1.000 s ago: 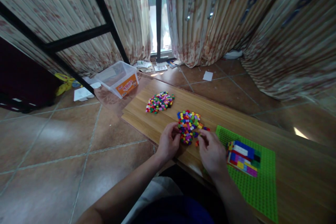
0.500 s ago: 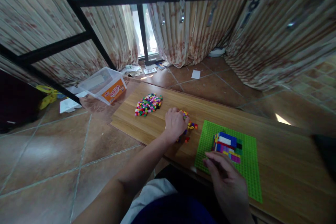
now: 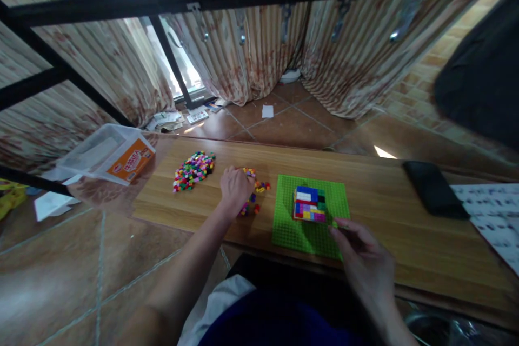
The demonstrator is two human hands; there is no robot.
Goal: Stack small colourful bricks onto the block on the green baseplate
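While the right hand [image 3: 367, 257] is at the right edge of the green baseplate [image 3: 292, 238], its grip has thumb and fingertip close together; whether they pinch a brick, I cannot tell. The brick structure [image 3: 309, 205] stands on the baseplate, just beside those fingertips. Farther left, the left hand [image 3: 235, 188] partly covers a brick pile [image 3: 249, 172], its grip hidden. Beyond, on the bench [image 3: 377, 200], lies another pile [image 3: 194, 170].
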